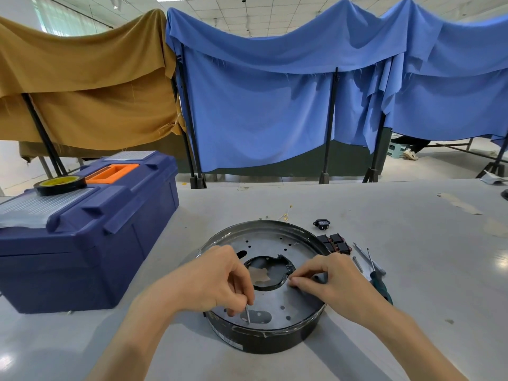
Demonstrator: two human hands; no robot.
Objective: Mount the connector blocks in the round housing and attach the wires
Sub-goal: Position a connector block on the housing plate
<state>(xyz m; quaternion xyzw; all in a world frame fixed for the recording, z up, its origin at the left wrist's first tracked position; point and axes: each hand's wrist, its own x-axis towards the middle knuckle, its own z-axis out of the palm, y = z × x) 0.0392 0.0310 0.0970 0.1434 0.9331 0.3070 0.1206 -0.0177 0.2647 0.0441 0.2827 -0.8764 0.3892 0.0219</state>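
The round black housing [264, 339] with a grey perforated floor sits on the table in front of me. My left hand [217, 279] pinches a thin metal pin or screw [248, 314], its tip down over an oblong slot near the housing's front rim. My right hand [327, 279] rests inside the housing on its right side, fingertips pressed together on the grey floor beside the central opening [270, 273]; what they hold, if anything, is hidden. Several black connector blocks [335, 243] lie just outside the rim at the right. A single black socket part [321, 224] lies farther back.
A blue toolbox [82, 229] with an orange handle stands at the left, a roll of black tape [60, 185] on its lid. Screwdrivers [375, 270] lie right of the housing. Small screws and yellow terminals [284, 214] are scattered behind it. Draped cloth screens stand beyond the table edge.
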